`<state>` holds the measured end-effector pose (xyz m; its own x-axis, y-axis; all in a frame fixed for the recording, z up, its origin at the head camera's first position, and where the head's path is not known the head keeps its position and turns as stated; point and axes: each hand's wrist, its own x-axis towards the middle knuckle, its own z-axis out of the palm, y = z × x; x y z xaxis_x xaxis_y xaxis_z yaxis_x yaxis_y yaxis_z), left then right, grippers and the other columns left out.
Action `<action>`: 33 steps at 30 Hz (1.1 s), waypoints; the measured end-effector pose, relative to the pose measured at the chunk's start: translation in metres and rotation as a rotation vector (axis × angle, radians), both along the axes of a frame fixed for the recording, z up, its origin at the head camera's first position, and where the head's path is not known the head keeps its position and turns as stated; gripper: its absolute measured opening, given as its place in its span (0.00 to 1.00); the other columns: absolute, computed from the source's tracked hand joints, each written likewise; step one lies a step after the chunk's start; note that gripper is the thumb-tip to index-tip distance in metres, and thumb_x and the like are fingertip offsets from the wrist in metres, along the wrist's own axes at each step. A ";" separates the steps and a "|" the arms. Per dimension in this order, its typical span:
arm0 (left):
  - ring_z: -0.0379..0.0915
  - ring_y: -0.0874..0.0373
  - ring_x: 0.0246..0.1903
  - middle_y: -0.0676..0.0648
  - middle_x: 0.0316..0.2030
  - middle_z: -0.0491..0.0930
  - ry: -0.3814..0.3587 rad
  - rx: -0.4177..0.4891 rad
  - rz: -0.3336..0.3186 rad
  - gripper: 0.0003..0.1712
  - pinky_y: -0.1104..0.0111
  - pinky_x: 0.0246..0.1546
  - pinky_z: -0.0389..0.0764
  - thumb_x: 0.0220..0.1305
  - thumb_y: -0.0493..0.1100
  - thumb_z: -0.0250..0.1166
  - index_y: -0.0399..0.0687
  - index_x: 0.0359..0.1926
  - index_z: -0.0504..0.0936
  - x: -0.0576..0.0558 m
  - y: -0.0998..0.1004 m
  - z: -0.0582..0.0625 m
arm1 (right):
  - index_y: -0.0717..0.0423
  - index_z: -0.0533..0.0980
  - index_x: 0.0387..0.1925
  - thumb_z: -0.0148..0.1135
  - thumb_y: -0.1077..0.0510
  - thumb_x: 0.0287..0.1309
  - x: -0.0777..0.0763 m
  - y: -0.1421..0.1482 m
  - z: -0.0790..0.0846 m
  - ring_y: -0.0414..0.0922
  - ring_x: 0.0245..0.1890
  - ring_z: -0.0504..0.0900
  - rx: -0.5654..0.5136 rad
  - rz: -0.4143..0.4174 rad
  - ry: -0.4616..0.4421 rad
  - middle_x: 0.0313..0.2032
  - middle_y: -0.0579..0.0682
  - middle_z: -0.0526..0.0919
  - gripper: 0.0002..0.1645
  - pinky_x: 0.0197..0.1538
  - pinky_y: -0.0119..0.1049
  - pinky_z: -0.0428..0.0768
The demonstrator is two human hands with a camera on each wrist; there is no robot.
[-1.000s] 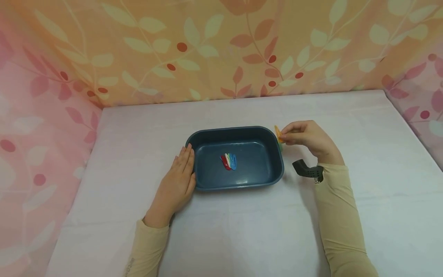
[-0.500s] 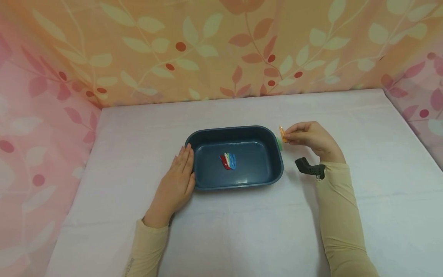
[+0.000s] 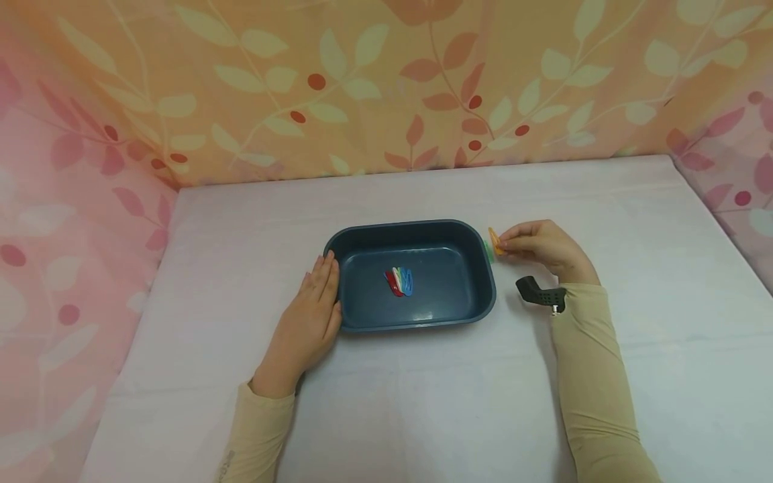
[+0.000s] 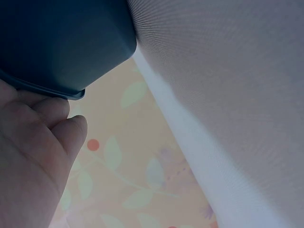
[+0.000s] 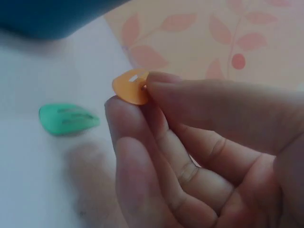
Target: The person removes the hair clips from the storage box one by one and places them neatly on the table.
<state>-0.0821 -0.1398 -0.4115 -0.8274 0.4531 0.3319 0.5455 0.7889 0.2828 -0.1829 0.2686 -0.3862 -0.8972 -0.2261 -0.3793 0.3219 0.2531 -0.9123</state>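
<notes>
Orange marks the snap hair clip (image 5: pixel 129 88) that is pinched between the thumb and fingers of the right hand (image 3: pixel 546 248), just beyond the right wall of a dark-blue rectangular tray (image 3: pixel 449 288). It is held tilted above the white-covered worktop (image 3: pixel 423 402), and one end is left free of the fingertips. Just beside the tray, on the same right-hand side, a green snap hair clip (image 5: pixel 64 119) is laid on the worktop, untouched. Inside the tray, a fanned group of clips (image 3: pixel 400 282) in red, white, green and blue is gathered slightly left of the middle. The tray's left rim is touched by the left hand (image 3: pixel 309 315), whose fingers are extended along it with nothing clasped.

The orange clip could be dropped, it is judged, if the pinch were loosened or shifted, since it is small and its surface looks smooth. If the right hand were lowered or swung left, the green clip could be nudged against the tray wall and made awkward to pick up. The tray's right edge could be knocked by the knuckles or by the black wrist mount (image 3: pixel 537 295), and the fanned clips could then be scattered. Were the left hand pressed harder, the tray could be slid rightward into the green clip.
</notes>
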 end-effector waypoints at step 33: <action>0.44 0.44 0.70 0.34 0.70 0.50 0.006 0.014 -0.002 0.34 0.49 0.64 0.56 0.64 0.39 0.49 0.24 0.67 0.55 0.000 -0.001 0.001 | 0.79 0.76 0.44 0.58 0.66 0.59 -0.001 -0.007 -0.006 0.37 0.26 0.80 0.303 0.023 0.040 0.28 0.50 0.84 0.17 0.34 0.27 0.80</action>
<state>-0.0817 -0.1409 -0.4107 -0.8244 0.4501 0.3432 0.5489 0.7836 0.2909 -0.1834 0.2619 -0.3924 -0.9089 -0.1285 -0.3968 0.2780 0.5227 -0.8060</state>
